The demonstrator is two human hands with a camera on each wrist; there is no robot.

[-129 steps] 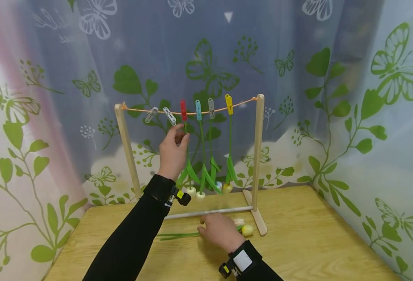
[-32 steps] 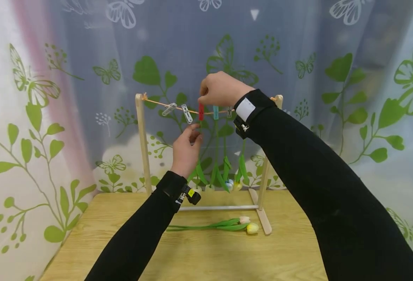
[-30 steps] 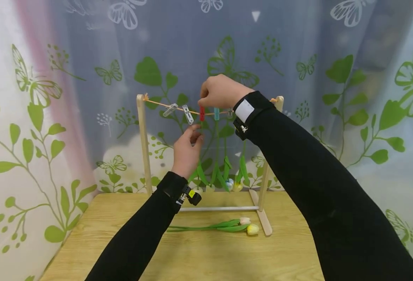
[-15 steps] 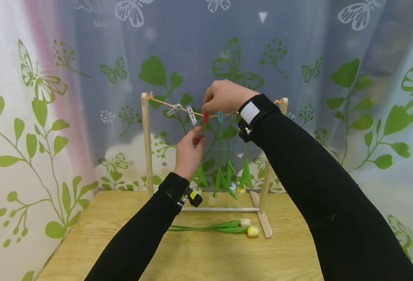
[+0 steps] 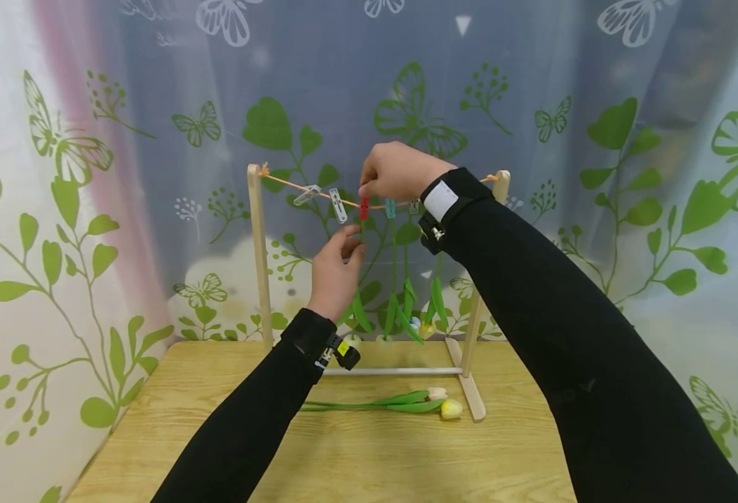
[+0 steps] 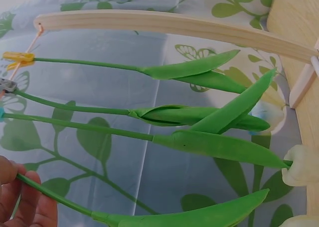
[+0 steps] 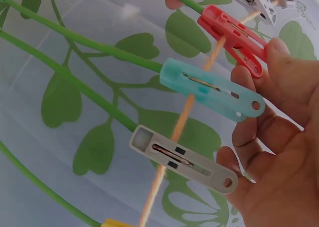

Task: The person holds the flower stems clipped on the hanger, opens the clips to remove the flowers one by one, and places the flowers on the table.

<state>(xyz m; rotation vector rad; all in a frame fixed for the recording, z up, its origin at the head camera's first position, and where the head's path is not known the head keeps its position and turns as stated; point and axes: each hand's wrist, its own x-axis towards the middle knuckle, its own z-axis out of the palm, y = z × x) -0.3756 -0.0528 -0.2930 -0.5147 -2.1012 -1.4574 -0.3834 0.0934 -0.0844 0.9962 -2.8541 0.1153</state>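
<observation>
At the cord of the wooden stand, my right hand point(image 5: 400, 171) pinches the handle end of a red clothespin point(image 7: 232, 33) between thumb and finger. Just below, my left hand point(image 5: 336, 276) pinches the green stem point(image 6: 57, 196) of an artificial tulip near its upper end. That stem runs up to the mouth of the red clothespin; the tulip's pale head point(image 5: 353, 342) hangs downward. A light blue clothespin point(image 7: 209, 90), a grey clothespin point(image 7: 182, 160) and a yellow clothespin point(image 6: 19, 58) each hold another upside-down tulip to the right.
Two pale clothespins, one tilted point(image 5: 308, 195) and one steeper point(image 5: 338, 206), hang on the orange cord point(image 5: 287, 183) at the left. Wooden posts point(image 5: 258, 258) carry the cord. A pink tulip point(image 5: 436, 394) and a yellow tulip point(image 5: 451, 409) lie on the wooden table point(image 5: 369, 461).
My right hand has risen from the tulips on the table to the red clothespin. The left hand keeps its pinch on the stem. Over the last second both hands stay nearly still.
</observation>
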